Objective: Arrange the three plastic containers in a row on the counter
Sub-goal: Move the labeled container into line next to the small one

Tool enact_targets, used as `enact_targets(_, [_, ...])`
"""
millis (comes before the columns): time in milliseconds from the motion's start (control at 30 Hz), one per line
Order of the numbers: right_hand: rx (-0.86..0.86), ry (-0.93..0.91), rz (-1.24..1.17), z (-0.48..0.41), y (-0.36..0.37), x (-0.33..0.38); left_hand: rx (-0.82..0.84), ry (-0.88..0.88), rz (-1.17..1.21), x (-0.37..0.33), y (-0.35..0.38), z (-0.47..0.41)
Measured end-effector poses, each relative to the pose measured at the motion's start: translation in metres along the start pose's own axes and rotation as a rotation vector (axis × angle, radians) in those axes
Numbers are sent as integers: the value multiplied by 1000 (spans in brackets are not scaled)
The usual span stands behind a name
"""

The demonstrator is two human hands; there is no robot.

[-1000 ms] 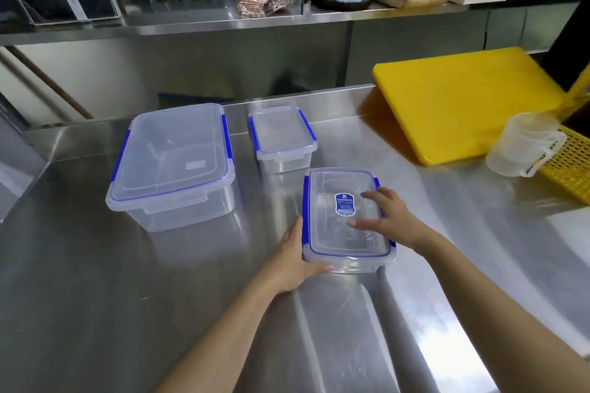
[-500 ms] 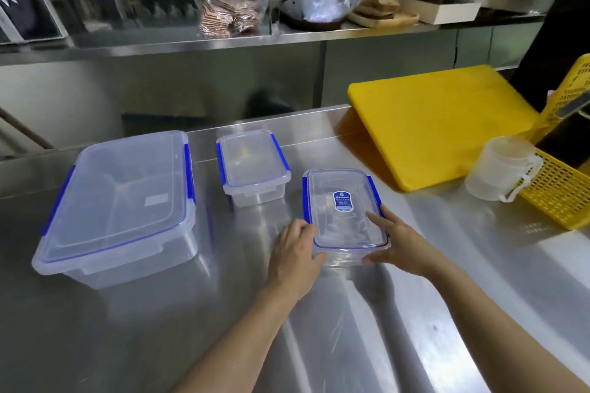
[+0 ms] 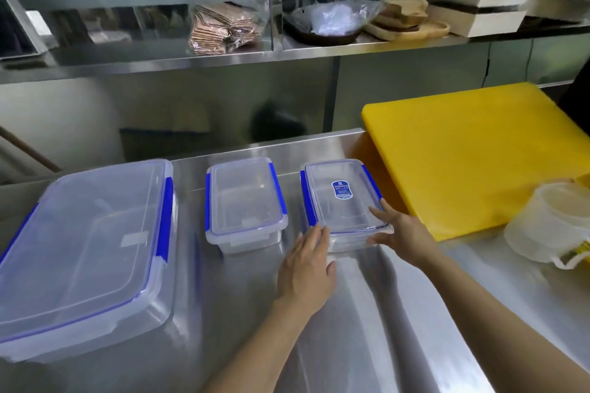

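Counter [image 3: 367,329], labelled container [image 3: 341,201] now farther back, left grip [image 3: 305,268] flat, right grip [image 3: 402,233] pinching it

1. 3 containers stand in a row on the worktop [image 3: 351,313]: left container [image 3: 86,249], middle container [image 3: 244,198], right container [image 3: 343,198].
2. The board [image 3: 472,150] lies just right of the right container.
3. The jug [image 3: 549,220] stands before the board.
4. A shelf [image 3: 223,57] runs above, behind.
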State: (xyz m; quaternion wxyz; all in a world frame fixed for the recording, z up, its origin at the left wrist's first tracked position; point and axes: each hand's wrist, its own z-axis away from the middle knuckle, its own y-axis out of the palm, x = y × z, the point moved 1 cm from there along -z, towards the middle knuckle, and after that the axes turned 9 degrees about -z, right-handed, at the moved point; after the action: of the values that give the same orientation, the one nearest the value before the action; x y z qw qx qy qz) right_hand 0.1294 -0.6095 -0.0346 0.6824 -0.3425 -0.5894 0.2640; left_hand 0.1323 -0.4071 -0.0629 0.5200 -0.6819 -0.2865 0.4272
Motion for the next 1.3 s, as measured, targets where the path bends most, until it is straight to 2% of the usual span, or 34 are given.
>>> enact_targets(167, [20,-42,-34,-39,-6,-11,16,50,-73,4,8,-26])
enact_targets(400, [36,-94,11,-61,-10,-22,57,-5,-119,-3,11,-48])
enact_targets(567, [25,-57,140,-52,-4,-19,92,-22,-181,-2,11,-46])
enact_targets(633, [-51,-70,236,-48,-4,-10,36,-25,-167,1,-2,-43])
enact_targets(700, [-154,-119,256,-43,-5,5,-109,-46,-111,6,-23,-37])
enact_targets(833, [-216,-148,30,-36,-2,54,-347,-190,-27,31,-73,-15])
enact_targets(1000, [-162,-200,-119,-17,23,125,-480,-433,-47,92,-125,27])
enact_targets(1100, [-92,-204,-264,1,47,160,-522,-572,-54,134,-145,61])
enact_targets(1300, [133,-142,-409,29,110,222,-465,-862,-150,212,-162,128])
